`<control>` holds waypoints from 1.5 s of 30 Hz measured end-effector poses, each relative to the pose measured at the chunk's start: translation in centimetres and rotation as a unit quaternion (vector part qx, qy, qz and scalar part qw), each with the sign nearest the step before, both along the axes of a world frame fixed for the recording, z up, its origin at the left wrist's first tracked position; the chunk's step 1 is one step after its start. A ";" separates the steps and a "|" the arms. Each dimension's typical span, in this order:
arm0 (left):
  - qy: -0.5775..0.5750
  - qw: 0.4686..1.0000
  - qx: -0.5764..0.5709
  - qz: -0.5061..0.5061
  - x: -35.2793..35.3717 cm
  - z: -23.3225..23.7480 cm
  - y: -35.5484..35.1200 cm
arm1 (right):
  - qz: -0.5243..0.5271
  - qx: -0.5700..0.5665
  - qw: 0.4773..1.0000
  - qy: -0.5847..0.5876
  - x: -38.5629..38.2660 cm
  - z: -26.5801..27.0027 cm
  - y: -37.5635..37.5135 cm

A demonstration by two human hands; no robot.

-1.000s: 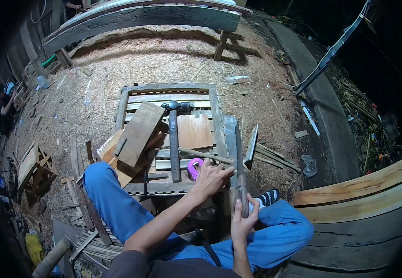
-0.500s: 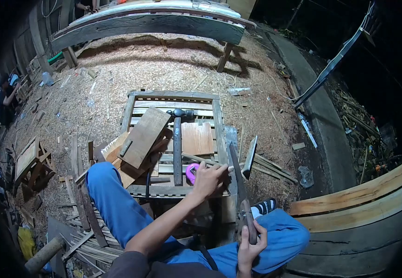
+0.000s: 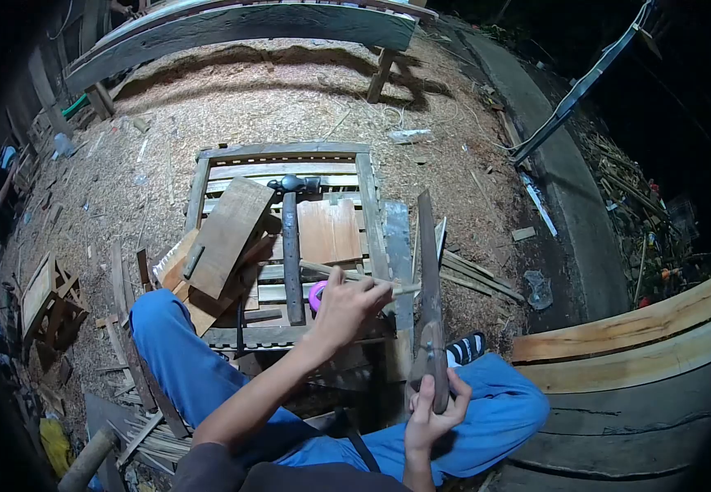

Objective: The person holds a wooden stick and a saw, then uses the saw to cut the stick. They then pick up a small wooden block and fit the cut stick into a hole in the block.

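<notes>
My left hand (image 3: 345, 307) is closed around a thin wooden stick (image 3: 404, 289), above the near right part of a slatted wooden frame (image 3: 376, 221). The stick's right end reaches the blade. My right hand (image 3: 437, 414) grips the wooden handle of a long dark-bladed tool (image 3: 430, 262), which points away from me, tilted upward. Just left of my left hand, a round pink object (image 3: 318, 295) is partly covered by it. On the frame lie a hammer (image 3: 291, 254), a brown board (image 3: 231, 238) and a paler square board (image 3: 328, 232).
A long wooden bench (image 3: 240, 43) stands across the far side on shavings-covered ground. Loose sticks (image 3: 474, 275) lie to the right, near long pale planks (image 3: 617, 340). A small wooden stool (image 3: 48, 303) is at left. Another person (image 3: 3, 189) is at the far left edge.
The view has shifted, moving the scene slightly left and up. The long blade now stands more upright, and the stick shows more clearly, extending from my left hand to it.
</notes>
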State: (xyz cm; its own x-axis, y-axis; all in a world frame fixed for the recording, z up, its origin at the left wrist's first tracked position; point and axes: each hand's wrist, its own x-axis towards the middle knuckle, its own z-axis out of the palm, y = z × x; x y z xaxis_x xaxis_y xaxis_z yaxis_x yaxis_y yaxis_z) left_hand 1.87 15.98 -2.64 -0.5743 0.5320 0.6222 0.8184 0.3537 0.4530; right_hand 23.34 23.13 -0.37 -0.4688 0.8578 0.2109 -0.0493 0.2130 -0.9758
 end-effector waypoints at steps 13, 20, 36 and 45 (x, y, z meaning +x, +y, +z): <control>-0.057 0.985 -0.153 -0.054 1.7 -3.1 -0.2 | 0.041 0.023 0.997 -0.056 -4.0 -4.5 3.3; -0.015 0.991 -0.127 -0.048 1.6 -3.7 0.5 | 0.040 0.044 0.996 -0.058 -5.5 -4.8 3.4; -0.116 0.986 -0.117 -0.014 3.1 -3.0 1.6 | 0.077 0.001 0.983 -0.165 -0.2 0.5 2.5; -0.096 0.994 -0.049 0.030 2.5 -3.7 2.2 | 0.065 -0.019 0.986 -0.153 3.0 2.0 1.7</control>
